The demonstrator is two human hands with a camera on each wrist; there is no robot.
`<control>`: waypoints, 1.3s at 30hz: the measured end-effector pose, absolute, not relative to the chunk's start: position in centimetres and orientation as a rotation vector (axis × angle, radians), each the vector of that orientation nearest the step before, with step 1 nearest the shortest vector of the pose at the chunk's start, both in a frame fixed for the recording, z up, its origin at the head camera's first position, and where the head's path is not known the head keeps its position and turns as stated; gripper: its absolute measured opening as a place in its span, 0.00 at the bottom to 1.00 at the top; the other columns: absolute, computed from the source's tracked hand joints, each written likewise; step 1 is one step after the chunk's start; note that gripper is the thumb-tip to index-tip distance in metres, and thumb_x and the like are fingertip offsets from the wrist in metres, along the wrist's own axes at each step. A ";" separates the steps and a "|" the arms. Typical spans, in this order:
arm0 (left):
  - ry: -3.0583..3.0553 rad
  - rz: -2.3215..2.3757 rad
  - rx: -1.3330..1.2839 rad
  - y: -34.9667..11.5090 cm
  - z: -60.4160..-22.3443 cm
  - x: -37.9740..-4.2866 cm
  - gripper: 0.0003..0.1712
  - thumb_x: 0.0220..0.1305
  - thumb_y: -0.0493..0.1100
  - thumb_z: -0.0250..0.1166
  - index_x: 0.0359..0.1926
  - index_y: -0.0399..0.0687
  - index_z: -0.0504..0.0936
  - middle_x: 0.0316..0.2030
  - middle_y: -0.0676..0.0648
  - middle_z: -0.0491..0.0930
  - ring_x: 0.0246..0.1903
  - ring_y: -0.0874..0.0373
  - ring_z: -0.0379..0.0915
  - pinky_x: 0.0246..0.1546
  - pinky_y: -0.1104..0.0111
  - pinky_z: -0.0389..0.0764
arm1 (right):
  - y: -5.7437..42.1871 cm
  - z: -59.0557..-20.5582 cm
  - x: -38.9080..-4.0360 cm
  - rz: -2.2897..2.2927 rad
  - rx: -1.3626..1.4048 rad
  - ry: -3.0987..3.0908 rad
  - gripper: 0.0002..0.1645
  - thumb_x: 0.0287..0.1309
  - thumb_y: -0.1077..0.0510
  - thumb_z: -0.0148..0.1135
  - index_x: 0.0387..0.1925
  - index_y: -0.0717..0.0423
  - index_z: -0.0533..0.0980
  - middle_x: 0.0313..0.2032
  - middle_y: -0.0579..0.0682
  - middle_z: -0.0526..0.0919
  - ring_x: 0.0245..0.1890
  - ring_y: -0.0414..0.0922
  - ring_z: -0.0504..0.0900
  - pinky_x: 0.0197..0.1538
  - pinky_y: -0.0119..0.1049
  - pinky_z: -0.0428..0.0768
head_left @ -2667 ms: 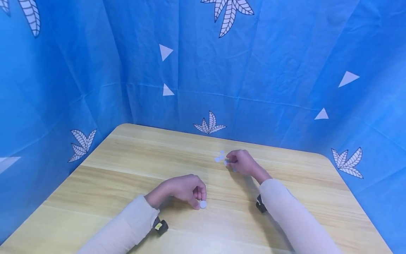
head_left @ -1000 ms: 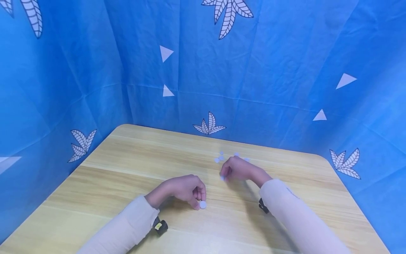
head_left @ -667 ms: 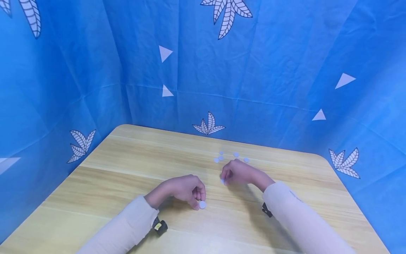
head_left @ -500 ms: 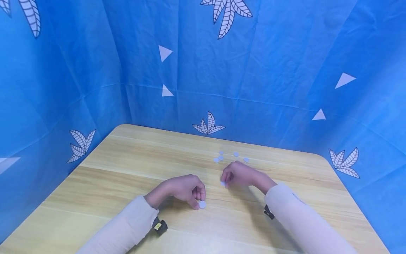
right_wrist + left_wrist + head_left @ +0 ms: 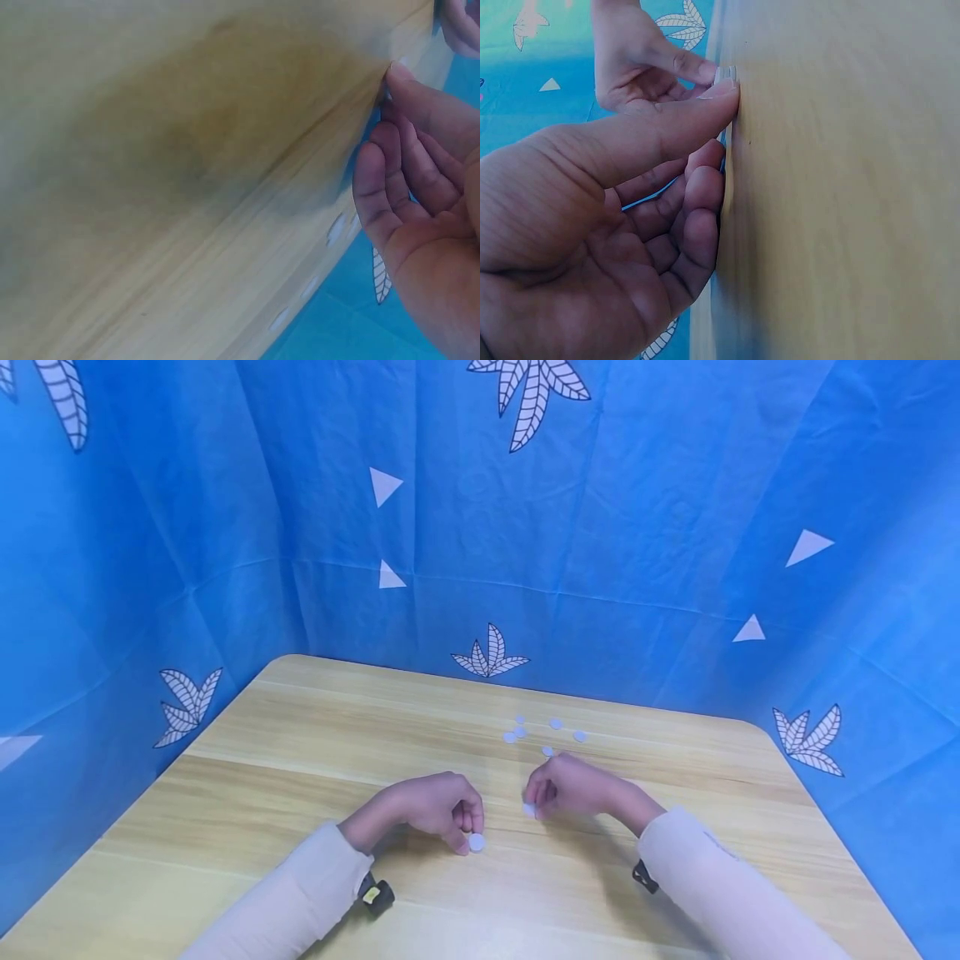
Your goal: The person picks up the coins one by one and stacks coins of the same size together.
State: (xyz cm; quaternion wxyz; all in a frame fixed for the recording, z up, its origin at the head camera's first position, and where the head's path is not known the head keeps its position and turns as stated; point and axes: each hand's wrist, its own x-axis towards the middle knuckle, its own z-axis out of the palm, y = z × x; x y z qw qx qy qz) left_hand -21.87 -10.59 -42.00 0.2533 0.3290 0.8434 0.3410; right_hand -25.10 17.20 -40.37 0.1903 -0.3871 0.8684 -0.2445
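My left hand (image 5: 435, 810) stays low over the wooden table, thumb and curled fingers at a small stack of round white discs (image 5: 476, 842). The stack's layered edge shows just past the thumb (image 5: 721, 91) in the left wrist view. To the right and slightly farther away, my right hand (image 5: 573, 785) pinches one white disc (image 5: 528, 810) between thumb and fingertips, close above the tabletop; whether it touches the wood is unclear. Its other fingers are curled in the right wrist view. Just behind this hand lies a loose white disc (image 5: 547, 751).
Several more white discs lie flat toward the back of the table, among them a left cluster disc (image 5: 510, 737) and a right-hand disc (image 5: 580, 737). A blue curtain (image 5: 480, 527) with leaf and triangle prints closes off the table's back and sides.
My right hand has come from the scattered discs toward me, carrying one disc nearer the left hand's stack. Discs it covered earlier now show behind it. My left hand has held its place.
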 end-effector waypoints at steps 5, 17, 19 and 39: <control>2.291 0.926 0.891 -10.6 -42.0 -21.8 0.14 0.49 0.34 0.80 0.32 0.54 0.86 0.29 0.54 0.80 0.31 0.63 0.73 0.36 0.71 0.78 | 17.5 -40.4 -24.2 -0.687 -1.086 2.446 0.11 0.54 0.67 0.74 0.40 0.53 0.85 0.35 0.41 0.88 0.36 0.35 0.84 0.45 0.30 0.83; 2.293 0.931 0.893 -10.6 -41.9 -21.7 0.14 0.49 0.32 0.80 0.32 0.53 0.86 0.29 0.52 0.80 0.31 0.63 0.73 0.35 0.72 0.77 | 17.5 -40.7 -22.2 -0.729 -1.054 2.424 0.11 0.54 0.65 0.76 0.39 0.53 0.85 0.34 0.40 0.87 0.35 0.32 0.83 0.44 0.29 0.83; 2.295 0.927 0.898 -10.5 -41.9 -21.7 0.14 0.49 0.32 0.80 0.32 0.53 0.86 0.29 0.52 0.80 0.30 0.63 0.73 0.35 0.72 0.77 | 17.4 -40.8 -21.9 -0.733 -1.054 2.423 0.11 0.54 0.65 0.76 0.39 0.53 0.85 0.34 0.39 0.87 0.35 0.32 0.83 0.44 0.29 0.83; 2.304 0.904 0.916 -10.4 -42.1 -21.8 0.15 0.50 0.33 0.80 0.33 0.53 0.85 0.29 0.53 0.80 0.31 0.63 0.73 0.36 0.72 0.78 | 16.1 -41.1 -20.2 -0.808 -1.043 2.387 0.11 0.54 0.66 0.75 0.40 0.53 0.84 0.33 0.40 0.87 0.34 0.31 0.82 0.43 0.28 0.83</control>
